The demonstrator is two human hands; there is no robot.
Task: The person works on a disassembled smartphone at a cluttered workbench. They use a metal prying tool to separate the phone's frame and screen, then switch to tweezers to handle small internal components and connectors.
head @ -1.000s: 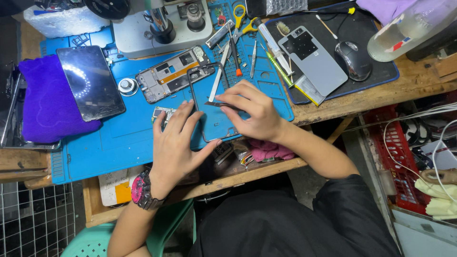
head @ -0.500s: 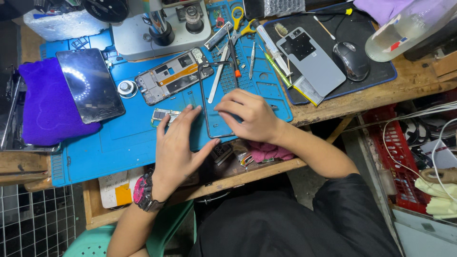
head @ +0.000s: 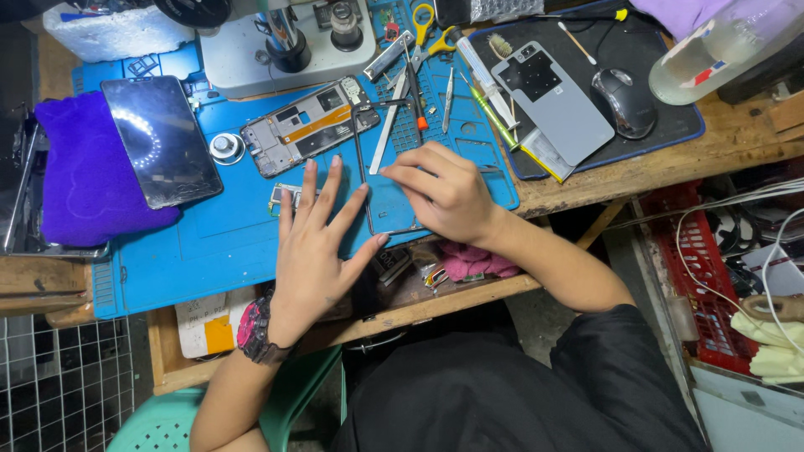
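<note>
Sliding up the blue repair mat, the left hand now lies flat with fingers spread beside a thin black phone frame. The right hand, fingers pressed together, pins the frame's right side, just below an opened phone chassis on the table.

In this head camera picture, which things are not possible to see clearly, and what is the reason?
- Right hand: its fingertips cover whatever it presses on the thin dark frame; any tool is hidden.
- Left hand: covers a small part on the blue mat; only its end shows.
- Microscope: cut off by the top edge.
- Clear bottle: cut off at the top right corner.
- Screws on the mat: too small to tell.
</note>
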